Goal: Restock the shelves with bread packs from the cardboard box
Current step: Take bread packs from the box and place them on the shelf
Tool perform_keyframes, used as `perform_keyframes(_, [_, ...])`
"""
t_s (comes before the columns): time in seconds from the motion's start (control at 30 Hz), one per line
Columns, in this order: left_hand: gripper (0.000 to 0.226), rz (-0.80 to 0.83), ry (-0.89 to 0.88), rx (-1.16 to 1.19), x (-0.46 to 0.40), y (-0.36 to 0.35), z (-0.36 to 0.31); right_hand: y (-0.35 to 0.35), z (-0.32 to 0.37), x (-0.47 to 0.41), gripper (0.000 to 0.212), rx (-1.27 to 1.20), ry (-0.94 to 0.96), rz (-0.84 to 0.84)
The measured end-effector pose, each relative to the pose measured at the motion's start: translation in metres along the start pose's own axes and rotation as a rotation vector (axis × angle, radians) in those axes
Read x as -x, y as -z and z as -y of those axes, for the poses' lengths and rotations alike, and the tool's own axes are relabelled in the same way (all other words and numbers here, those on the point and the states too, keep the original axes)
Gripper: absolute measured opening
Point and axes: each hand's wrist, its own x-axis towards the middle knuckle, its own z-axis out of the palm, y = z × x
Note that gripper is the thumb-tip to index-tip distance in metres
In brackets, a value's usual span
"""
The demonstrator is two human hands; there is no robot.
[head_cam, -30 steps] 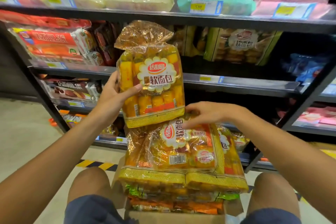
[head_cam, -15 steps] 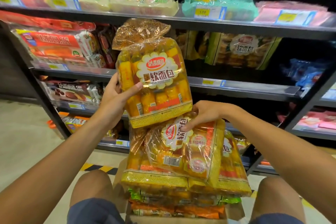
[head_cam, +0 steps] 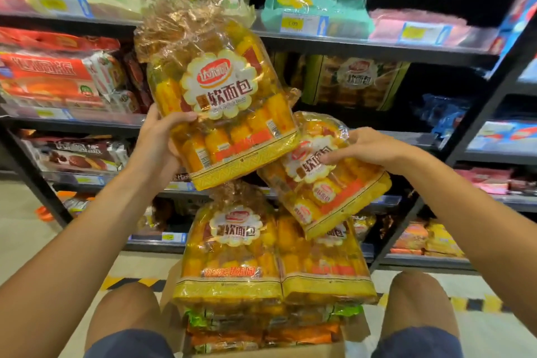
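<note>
My left hand [head_cam: 158,139] grips a yellow bread pack [head_cam: 220,96] by its left edge and holds it upright in front of the shelves. My right hand [head_cam: 360,145] grips a second yellow bread pack [head_cam: 325,189], which is tilted and lifted clear of the stack. Two more yellow packs [head_cam: 232,253] lie side by side on top of the cardboard box [head_cam: 174,288] between my knees. Green and orange packs show beneath them in the box.
A dark metal shelf rack [head_cam: 377,49] stands ahead with several tiers of packaged bread and cakes. A brown pack of the same brand [head_cam: 357,81] sits on the middle shelf. A slanted rack post [head_cam: 453,154] runs on the right. Yellow-black floor tape [head_cam: 128,282] lies below.
Both hands have risen. The left pack has moved up toward the shelves. The right hand has lifted the second pack off the stack and tilted it.
</note>
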Motion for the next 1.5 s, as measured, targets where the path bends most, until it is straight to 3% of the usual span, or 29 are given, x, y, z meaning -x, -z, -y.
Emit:
perform_keyframes(0.23, [0.046, 0.034, -0.077, -0.136, -0.002, -0.038, 0.013, 0.027, -0.043, 0.026, 0.035, -0.292, 0.033, -0.471])
perform_keyframes(0.33, [0.053, 0.093, -0.084, -0.136, -0.004, -0.052, 0.021, 0.028, -0.062, 0.036, 0.036, -0.374, 0.101, -0.673])
perform_keyframes(0.53, [0.057, 0.245, -0.111, -0.243, -0.012, -0.078, 0.036, 0.042, -0.099, 0.044, 0.043, -0.246, 0.048, -0.645])
perform_keyframes(0.73, [0.077, 0.407, -0.144, -0.469, -0.030, -0.097, 0.061, 0.037, -0.152, 0.043, 0.058, -0.312, 0.099, -1.027])
perform_keyframes(0.8, [0.082, 0.410, -0.113, -0.517, -0.033, -0.102, 0.073, 0.038, -0.157, 0.041, 0.056, -0.356, 0.086, -1.003])
perform_keyframes(0.97, [0.044, 0.399, -0.184, -0.619, -0.036, -0.126, 0.098, 0.030, -0.181, 0.015, 0.038, -0.411, 0.039, -0.944])
perform_keyframes(1.17, [0.052, 0.454, -0.271, -0.681, -0.056, -0.139, 0.123, 0.019, -0.215, -0.018, 0.037, -0.731, -0.025, -0.969])
perform_keyframes(1.33, [0.061, 0.555, -0.394, -0.883, -0.076, -0.137, 0.152, 0.017, -0.240, -0.041, 0.041, -0.805, -0.014, -0.949])
perform_keyframes(1.5, [0.064, 0.609, -0.309, -0.949, -0.090, -0.131, 0.187, 0.018, -0.264, -0.062, 0.047, -0.749, 0.029, -0.976])
